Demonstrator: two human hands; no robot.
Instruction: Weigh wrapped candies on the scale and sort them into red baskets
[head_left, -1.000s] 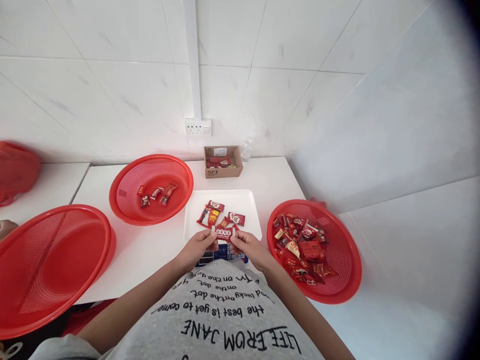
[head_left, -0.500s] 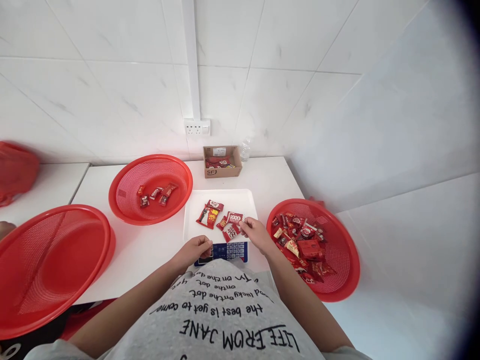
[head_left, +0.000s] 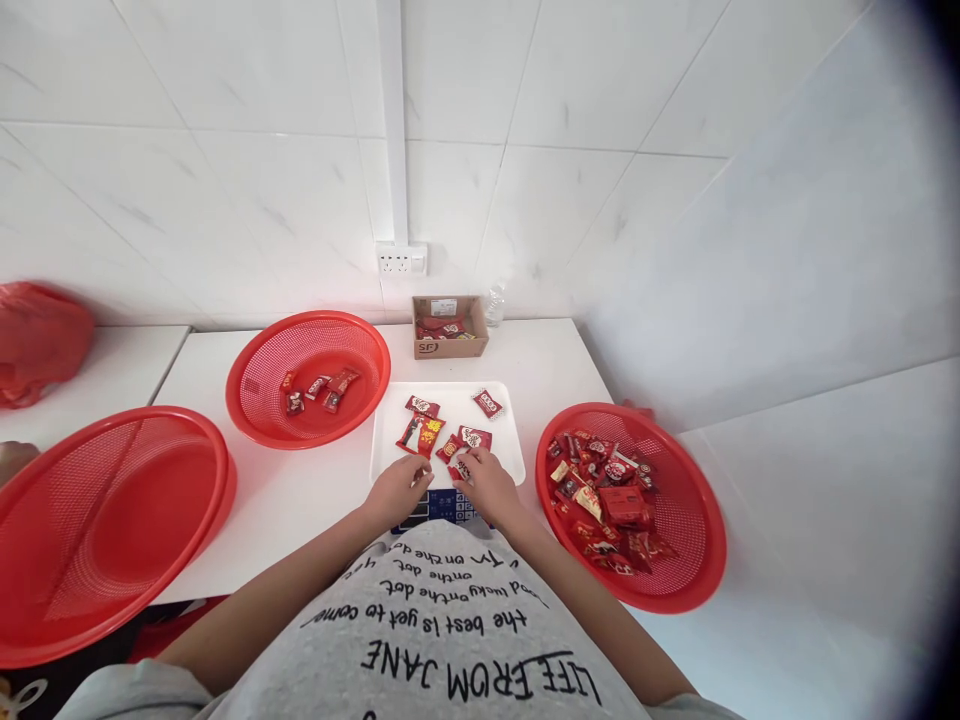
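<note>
A white tray (head_left: 512,465) on a blue-keyed scale (head_left: 444,508) holds several small wrapped candies. My right hand (head_left: 491,487) pinches a red-and-white wrapped candy (head_left: 460,467) at the tray's near side; the fingers partly cover it. My left hand (head_left: 399,490) is at the near left edge of the tray, fingertips pressed together with nothing visible in them. Just beyond it lies a red-and-yellow packet (head_left: 421,436). One dark red candy (head_left: 488,403) lies apart at the tray's far right.
To the right, a red basket (head_left: 709,500) holds many wrapped candies. A red basket (head_left: 247,385) at back left has several. Front left stands another red basket (head_left: 217,460). Behind the tray are a cardboard box (head_left: 450,347) of packets and a wall. Another person's hand (head_left: 13,460) shows far left.
A dark red candy now lies at the tray's far right, apart from the others. My right hand has moved left and nearer me, onto another candy. My left hand has shifted slightly right.
</note>
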